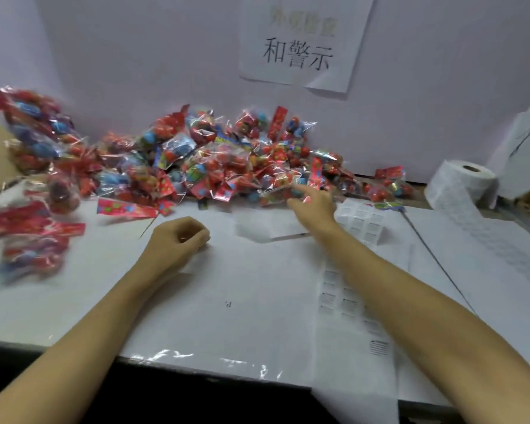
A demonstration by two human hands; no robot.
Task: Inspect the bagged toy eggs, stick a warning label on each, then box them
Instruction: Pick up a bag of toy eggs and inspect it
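On the far left we see some bags of toy eggs lying blurry on the white table. Next comes our left hand. It rests on the table with its fingers curled in, like a loose fist. We cannot see anything inside it.

Behind it, a big pile of bags sits against the back wall. The bags are shiny, red and blue.

Our right hand reaches to the front edge of that pile. Its fingers are stretched out and a little apart, right at the bags. It is blurry, so we cannot tell if it touches one.

Just beside that hand lies a sheet of labels. More labels lie under our right arm. On the far right stands a roll of labels, with its strip running down the table. A paper sign hangs on the wall above.
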